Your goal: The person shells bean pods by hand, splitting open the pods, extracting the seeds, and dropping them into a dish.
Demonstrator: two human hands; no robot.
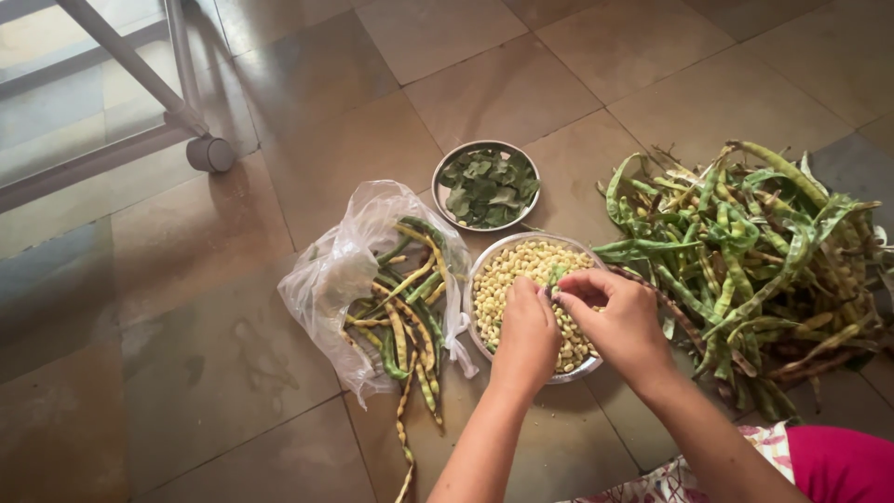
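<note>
- Shelling looks to be the step in hand: both hands are pinched together on one small green pod (557,277), held right over the steel plate of pale beans (535,270).
- The left hand (527,326) is curled nearly closed, fingertips gripping one end of the pod; the right hand (619,312) is likewise curled tight, thumb and fingers nipping the other end.
- The plate sits on the tiled floor (279,112), between a clear plastic bag of yellow-green pods (396,289) on the left and a large heap of green pods (754,261) on the right.
- Beyond it stands a smaller steel bowl of dark green leafy bits (486,184).
- By my judgement, the next move calls for splitting the pod's seam with the thumbs so the beans drop into the plate, not beside it.
</note>
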